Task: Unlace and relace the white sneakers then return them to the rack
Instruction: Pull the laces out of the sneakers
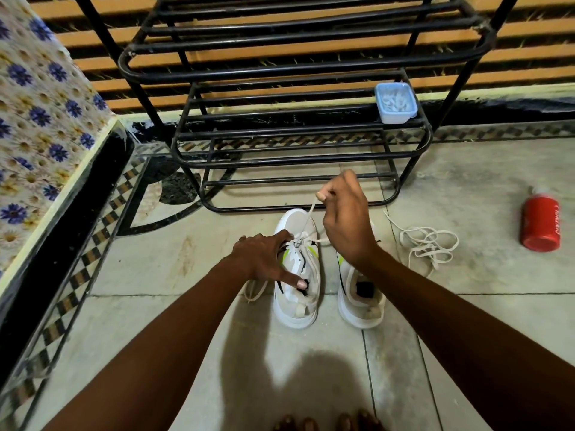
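Two white sneakers stand side by side on the tiled floor (311,362), toes toward 12 o'clock, just in front of the black metal shoe rack (298,150). Left sneaker (300,293): white with lime and black accents, partly laced. Right sneaker (357,303): at 3 o'clock of the first, close beside it but apart, toe hidden under the right forearm; no lace can be seen in it.

Left hand (264,259): resting on the left sneaker, fingers spread over the eyelet area, thumb extended down to the collar opening at 6 o'clock. Pressing, not pinching.

Right hand (345,219): raised above the toes, fingers closed together on the end of the white lace (308,217). Lace runs taut from the pinch at 12 o'clock down to the upper eyelets near the left fingertips. A slack length of the same lace trails on the floor at 9 o'clock of the left sneaker's heel.

Loose white lace (429,244): tangled heap on the floor at 3 o'clock of the right sneaker, free of both shoes.

Red bottle (540,223): lying on the floor well out at 3 o'clock.

Pale blue plastic container (395,102): on a lower rack shelf, right end. Contents whitish, cannot tell what.

Person's toes (326,423) show at 6 o'clock.
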